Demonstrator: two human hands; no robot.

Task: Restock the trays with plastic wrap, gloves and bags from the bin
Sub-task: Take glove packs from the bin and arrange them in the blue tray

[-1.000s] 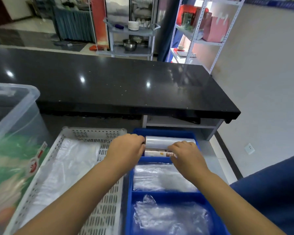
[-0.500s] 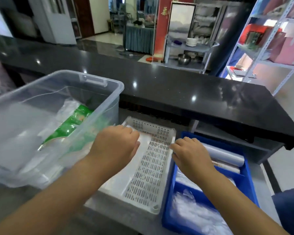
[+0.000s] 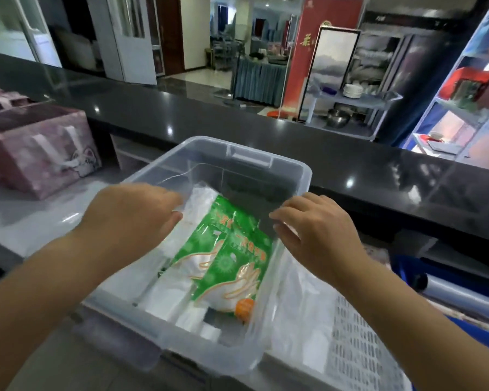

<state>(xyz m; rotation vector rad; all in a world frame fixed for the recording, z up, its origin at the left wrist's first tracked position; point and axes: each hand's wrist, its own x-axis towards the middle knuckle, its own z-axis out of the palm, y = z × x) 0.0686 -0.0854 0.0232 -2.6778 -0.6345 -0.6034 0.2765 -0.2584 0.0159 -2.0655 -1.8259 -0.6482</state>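
I see left hand (image 3: 130, 218) and right hand (image 3: 319, 230) shifted from tray (image 3: 362, 331) to above bin (image 3: 268, 162) | both spread, empty

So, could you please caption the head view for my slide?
Left hand and right hand hover over the clear bin of green glove packets.

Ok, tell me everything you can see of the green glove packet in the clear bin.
The green glove packet is a flat, glossy plastic pouch printed with pale hand outlines, orange lettering and an orange disc at its near end. It may be two packets overlapping. It lies slanted inside the clear bin, resting on white folded bags. The left hand and right hand hover above the bin's sides; neither touches it.
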